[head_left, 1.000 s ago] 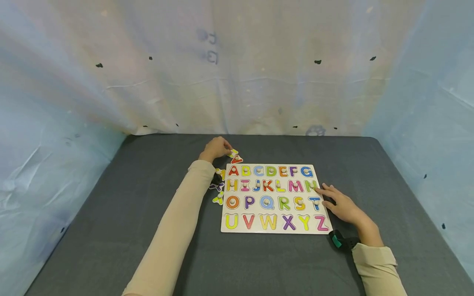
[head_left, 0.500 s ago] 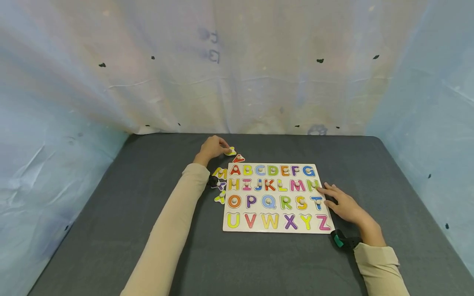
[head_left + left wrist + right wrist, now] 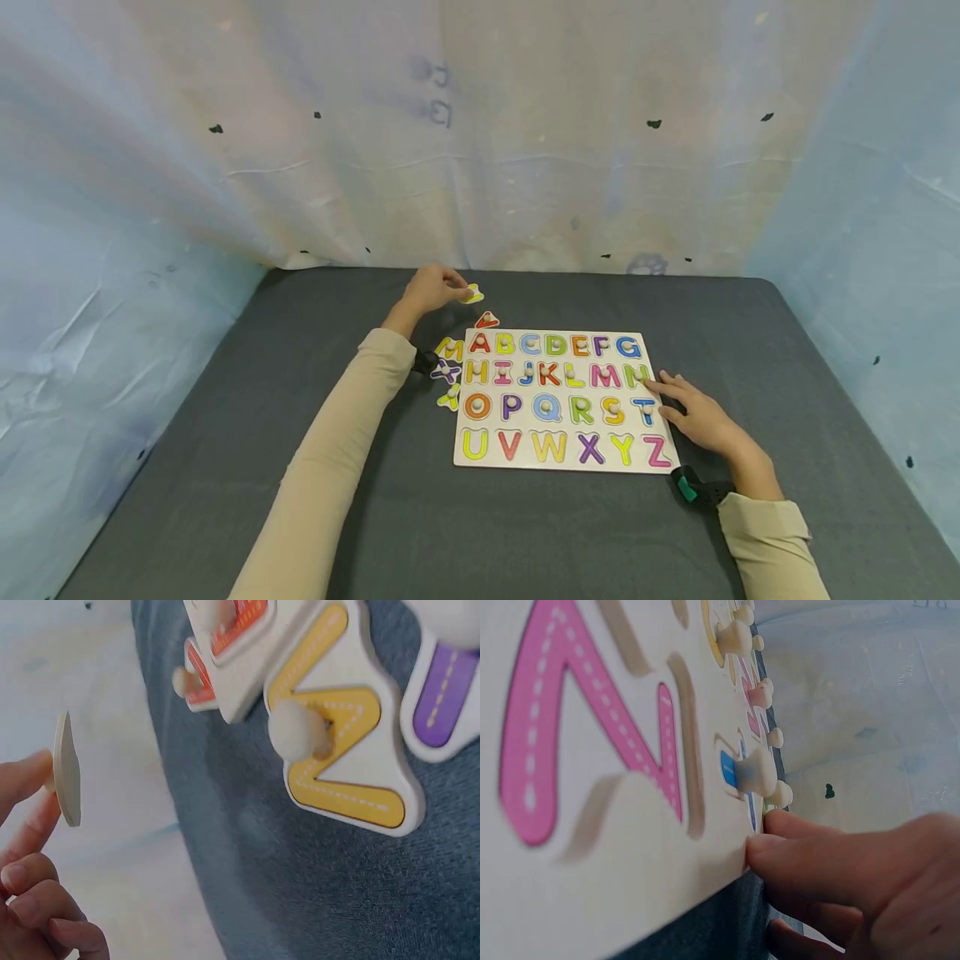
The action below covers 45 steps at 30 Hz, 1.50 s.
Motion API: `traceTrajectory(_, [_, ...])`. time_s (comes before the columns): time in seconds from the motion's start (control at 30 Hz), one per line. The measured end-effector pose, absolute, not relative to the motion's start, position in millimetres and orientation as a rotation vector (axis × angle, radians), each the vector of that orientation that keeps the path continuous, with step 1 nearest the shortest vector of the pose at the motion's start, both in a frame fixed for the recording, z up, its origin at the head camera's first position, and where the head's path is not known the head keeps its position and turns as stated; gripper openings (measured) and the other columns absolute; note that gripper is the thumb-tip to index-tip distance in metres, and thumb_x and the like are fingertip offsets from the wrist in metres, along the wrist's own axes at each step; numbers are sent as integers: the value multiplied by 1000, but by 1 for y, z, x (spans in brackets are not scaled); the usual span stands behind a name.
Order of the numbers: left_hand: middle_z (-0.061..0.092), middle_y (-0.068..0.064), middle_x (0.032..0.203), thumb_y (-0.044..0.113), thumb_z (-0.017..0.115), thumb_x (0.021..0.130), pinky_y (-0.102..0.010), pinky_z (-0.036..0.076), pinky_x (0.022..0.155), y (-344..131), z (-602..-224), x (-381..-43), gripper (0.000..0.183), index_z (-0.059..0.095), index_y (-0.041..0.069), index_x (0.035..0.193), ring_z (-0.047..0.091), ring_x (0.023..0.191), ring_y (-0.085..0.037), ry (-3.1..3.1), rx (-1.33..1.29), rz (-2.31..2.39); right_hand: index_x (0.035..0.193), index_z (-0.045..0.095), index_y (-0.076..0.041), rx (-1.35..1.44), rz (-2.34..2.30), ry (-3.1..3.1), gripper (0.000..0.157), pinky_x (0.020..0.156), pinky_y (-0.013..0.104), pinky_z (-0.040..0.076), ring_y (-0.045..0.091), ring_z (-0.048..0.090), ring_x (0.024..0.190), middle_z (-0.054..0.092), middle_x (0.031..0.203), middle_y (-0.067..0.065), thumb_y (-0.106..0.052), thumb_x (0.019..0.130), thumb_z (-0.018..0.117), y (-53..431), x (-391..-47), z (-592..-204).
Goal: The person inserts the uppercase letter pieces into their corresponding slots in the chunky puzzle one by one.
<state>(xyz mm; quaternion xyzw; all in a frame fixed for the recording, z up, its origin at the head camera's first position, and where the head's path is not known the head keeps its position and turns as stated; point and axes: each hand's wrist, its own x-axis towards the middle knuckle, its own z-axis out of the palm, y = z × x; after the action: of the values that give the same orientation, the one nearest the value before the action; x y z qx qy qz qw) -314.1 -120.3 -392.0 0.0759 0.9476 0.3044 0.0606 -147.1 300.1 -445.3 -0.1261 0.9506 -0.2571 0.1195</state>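
Note:
My left hand (image 3: 437, 289) pinches a yellow-faced letter piece (image 3: 472, 293) beyond the board's far left corner. In the left wrist view that piece (image 3: 69, 772) is edge-on, its knob between thumb and finger, its face turned away. The white wooden alphabet puzzle board (image 3: 493, 450) has knobbed letters in its upper three rows; its front row, U to Z, shows printed recesses without knobs. My right hand (image 3: 697, 417) rests at the board's right edge, fingers extended near N and T. In the right wrist view the thumb (image 3: 769, 851) touches the board's side.
A loose red V piece (image 3: 487, 320) lies behind the board's far left corner. Along the left edge lie an orange-yellow W (image 3: 450, 348), a purple X (image 3: 446, 372) and a yellow Y (image 3: 448, 398). Grey cloth (image 3: 570, 533) covers the table; pale sheeting hangs behind and at both sides.
My left hand has carried the yellow-faced piece away from beside the red V, farther back from the board. The right hand has stayed at the board's edge.

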Motion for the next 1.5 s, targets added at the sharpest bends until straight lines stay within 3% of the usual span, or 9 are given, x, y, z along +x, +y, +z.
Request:
traceTrajectory(0.1, [64,-9,111,37,68,88,-34,39,76,-120,-390,-308,31,73,11,103,49,87,-20,2869,262,989,141,46,-1,-369,-745,2786,49,104,73,22,58,21,138,28,150,35,-16,96,56,301,-148,-445])
traceTrajectory(0.2, [61,-7,94,36,68,89,-30,36,70,-119,-391,-300,30,72,9,102,45,77,-17,2872,291,1056,140,46,-1,-373,-735,2797,48,103,73,23,58,22,137,29,149,36,-16,96,56,302,-148,-445])
traceTrajectory(0.3, [49,-1,74,34,68,88,-28,34,63,-118,-392,-291,28,72,8,101,38,66,-14,2861,292,1112,140,47,0,-368,-729,2802,48,104,73,23,58,23,137,29,149,36,-16,95,57,301,-148,-446])
traceTrajectory(0.43, [38,3,64,32,68,88,-27,32,61,-116,-392,-277,29,70,6,100,34,61,-14,2830,276,1161,140,47,0,-356,-728,2804,49,104,73,24,59,23,137,29,149,36,-15,95,57,300,-148,-446])
traceTrajectory(0.97, [32,3,59,30,71,87,-25,27,55,-117,-406,-223,25,68,6,95,28,53,-13,2696,331,1243,139,47,1,-356,-722,2808,49,103,74,23,59,23,136,30,148,37,-15,94,57,301,-147,-444])
traceTrajectory(1.5, [34,5,58,29,76,82,-23,26,53,-111,-412,-180,21,69,9,85,31,53,-11,2651,321,1247,140,46,2,-344,-739,2792,49,104,74,21,60,22,137,28,149,37,-13,94,56,300,-147,-443])
